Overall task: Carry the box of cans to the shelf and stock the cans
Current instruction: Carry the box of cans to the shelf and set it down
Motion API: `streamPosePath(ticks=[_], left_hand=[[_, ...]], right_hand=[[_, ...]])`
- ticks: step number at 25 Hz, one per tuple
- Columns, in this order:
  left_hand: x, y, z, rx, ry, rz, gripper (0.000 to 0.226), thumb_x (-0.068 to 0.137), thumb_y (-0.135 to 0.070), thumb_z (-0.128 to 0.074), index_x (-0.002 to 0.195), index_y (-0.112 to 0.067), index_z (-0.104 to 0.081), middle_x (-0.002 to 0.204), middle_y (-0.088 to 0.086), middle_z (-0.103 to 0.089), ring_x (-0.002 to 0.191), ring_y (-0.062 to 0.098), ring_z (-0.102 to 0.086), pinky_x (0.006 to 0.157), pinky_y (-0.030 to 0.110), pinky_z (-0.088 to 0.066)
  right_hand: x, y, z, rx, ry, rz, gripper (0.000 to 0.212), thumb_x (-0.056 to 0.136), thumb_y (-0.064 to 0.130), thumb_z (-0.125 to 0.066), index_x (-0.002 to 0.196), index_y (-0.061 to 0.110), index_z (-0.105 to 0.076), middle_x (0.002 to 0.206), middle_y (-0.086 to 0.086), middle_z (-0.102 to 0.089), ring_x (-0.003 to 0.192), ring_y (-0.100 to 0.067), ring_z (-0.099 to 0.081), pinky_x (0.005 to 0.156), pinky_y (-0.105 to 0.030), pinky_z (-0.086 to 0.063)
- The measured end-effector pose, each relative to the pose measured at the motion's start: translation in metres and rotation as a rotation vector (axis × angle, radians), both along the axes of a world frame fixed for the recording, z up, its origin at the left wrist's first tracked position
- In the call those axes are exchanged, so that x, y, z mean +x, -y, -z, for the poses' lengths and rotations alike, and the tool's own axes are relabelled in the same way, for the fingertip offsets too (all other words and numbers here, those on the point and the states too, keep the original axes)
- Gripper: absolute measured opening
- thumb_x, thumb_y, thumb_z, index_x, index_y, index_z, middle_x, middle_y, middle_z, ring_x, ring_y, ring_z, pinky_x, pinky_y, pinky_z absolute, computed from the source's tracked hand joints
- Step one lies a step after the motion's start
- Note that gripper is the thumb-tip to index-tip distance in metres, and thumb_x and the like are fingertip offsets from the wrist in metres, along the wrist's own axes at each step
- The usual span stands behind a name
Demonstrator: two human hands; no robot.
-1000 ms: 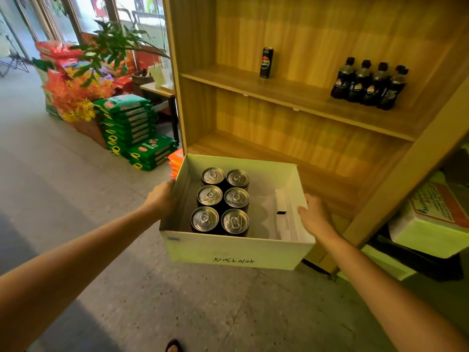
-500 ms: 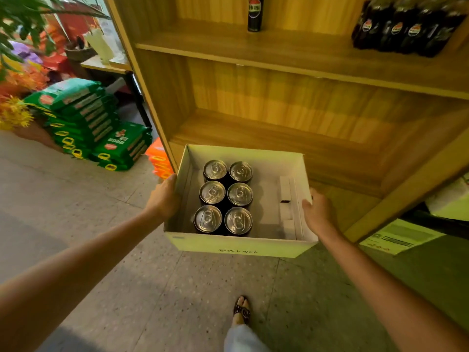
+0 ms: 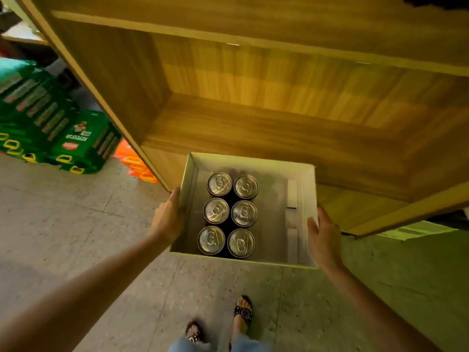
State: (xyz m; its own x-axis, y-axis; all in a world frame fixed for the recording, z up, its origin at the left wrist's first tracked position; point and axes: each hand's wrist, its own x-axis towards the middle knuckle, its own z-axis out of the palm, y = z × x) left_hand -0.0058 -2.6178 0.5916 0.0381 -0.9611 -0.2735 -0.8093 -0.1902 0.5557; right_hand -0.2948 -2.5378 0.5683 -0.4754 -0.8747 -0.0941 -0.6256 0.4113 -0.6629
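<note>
- While we look down, our left hand (image 3: 168, 219) and right hand (image 3: 323, 240) press the two sides of the open white cardboard box (image 3: 308, 189), gripping it at the centre of the frame.
- Six silver-topped dark cans (image 3: 229, 214) stand in two rows in its left half.
- Above it is the wooden shelf (image 3: 253, 128).
- Green packs (image 3: 58, 128) lie at the left.

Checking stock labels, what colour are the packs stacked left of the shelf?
Green packs with yellow and red markings, seen in the head view.
</note>
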Motion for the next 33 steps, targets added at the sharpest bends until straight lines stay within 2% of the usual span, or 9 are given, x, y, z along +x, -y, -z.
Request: streamPosePath(ticks=[3, 7, 11, 13, 16, 21, 27, 30, 33], left_hand=[[0.002, 0.026, 0.031, 0.052, -0.082, 0.049, 0.056, 0.09, -0.001, -0.045, 0.142, -0.016, -0.029, 0.124, 0.022, -0.055, 0.109, 0.041, -0.056, 0.089, 0.055, -0.051], [0.009, 0.043, 0.077, 0.132, -0.131, 0.089, 0.057, 0.093, -0.003, -0.04, 0.144, -0.022, -0.023, 0.123, 0.021, -0.055, 0.11, 0.04, -0.057, 0.089, 0.052, -0.05], [0.026, 0.053, 0.135, 0.207, -0.094, 0.139, 0.057, 0.095, -0.006, -0.037, 0.145, -0.024, -0.019, 0.112, 0.02, -0.06, 0.088, 0.029, -0.061, 0.076, 0.04, -0.055], [0.032, 0.055, 0.167, 0.221, -0.082, 0.154, 0.057, 0.094, -0.006, -0.038, 0.145, -0.023, -0.019, 0.109, 0.02, -0.062, 0.087, 0.029, -0.062, 0.075, 0.04, -0.053], [0.044, 0.061, 0.233, 0.232, -0.092, 0.15, 0.06, 0.092, -0.004, -0.039, 0.145, -0.023, -0.019, 0.105, 0.02, -0.065, 0.086, 0.03, -0.064, 0.073, 0.042, -0.054], [0.055, 0.083, 0.341, 0.25, -0.071, 0.134, 0.057, 0.093, -0.001, -0.039, 0.145, -0.02, -0.024, 0.108, 0.021, -0.064, 0.083, 0.025, -0.059, 0.071, 0.036, -0.05], [0.07, 0.106, 0.5, 0.226, -0.006, 0.145, 0.051, 0.09, 0.002, -0.038, 0.139, -0.013, -0.032, 0.105, 0.023, -0.065, 0.083, 0.03, -0.061, 0.065, 0.033, -0.045], [0.081, 0.115, 0.568, 0.225, -0.002, 0.139, 0.053, 0.09, 0.003, -0.038, 0.139, -0.016, -0.031, 0.104, 0.024, -0.066, 0.089, 0.036, -0.064, 0.075, 0.046, -0.054], [0.085, 0.118, 0.615, 0.217, -0.014, 0.14, 0.053, 0.092, -0.001, -0.039, 0.141, -0.018, -0.028, 0.112, 0.022, -0.065, 0.096, 0.035, -0.065, 0.083, 0.043, -0.052]], right_hand=[[0.006, 0.011, 0.027, 0.017, -0.018, 0.031, 0.044, 0.093, 0.012, -0.044, 0.136, 0.007, -0.038, 0.135, -0.016, -0.051, 0.117, -0.032, -0.055, 0.092, -0.041, -0.048], [0.022, 0.014, 0.062, 0.049, -0.007, 0.132, 0.04, 0.092, 0.007, -0.046, 0.131, 0.002, -0.044, 0.124, -0.022, -0.059, 0.105, -0.033, -0.061, 0.084, -0.035, -0.047], [0.043, 0.012, 0.117, 0.111, 0.019, 0.212, 0.039, 0.092, 0.009, -0.046, 0.131, 0.008, -0.046, 0.112, -0.02, -0.064, 0.091, -0.028, -0.064, 0.076, -0.039, -0.054], [0.049, 0.015, 0.154, 0.157, 0.037, 0.237, 0.041, 0.092, 0.009, -0.046, 0.133, 0.01, -0.044, 0.112, -0.022, -0.065, 0.088, -0.034, -0.066, 0.078, -0.046, -0.055], [0.056, 0.027, 0.226, 0.182, 0.035, 0.213, 0.042, 0.091, 0.005, -0.046, 0.132, 0.005, -0.044, 0.108, -0.025, -0.066, 0.077, -0.032, -0.065, 0.074, -0.042, -0.054], [0.068, 0.049, 0.35, 0.198, 0.09, 0.211, 0.042, 0.091, 0.004, -0.045, 0.133, 0.005, -0.042, 0.122, -0.023, -0.058, 0.105, -0.037, -0.06, 0.088, -0.044, -0.048], [0.086, 0.069, 0.522, 0.163, 0.034, 0.19, 0.04, 0.092, 0.011, -0.045, 0.132, 0.006, -0.043, 0.124, -0.02, -0.058, 0.107, -0.034, -0.059, 0.088, -0.045, -0.05], [0.093, 0.076, 0.589, 0.146, 0.119, 0.218, 0.039, 0.093, 0.012, -0.043, 0.132, 0.006, -0.042, 0.127, -0.019, -0.055, 0.114, -0.034, -0.055, 0.091, -0.046, -0.048], [0.098, 0.081, 0.642, 0.147, 0.099, 0.201, 0.038, 0.094, 0.013, -0.042, 0.131, 0.004, -0.043, 0.128, -0.019, -0.054, 0.117, -0.036, -0.053, 0.095, -0.049, -0.046]])
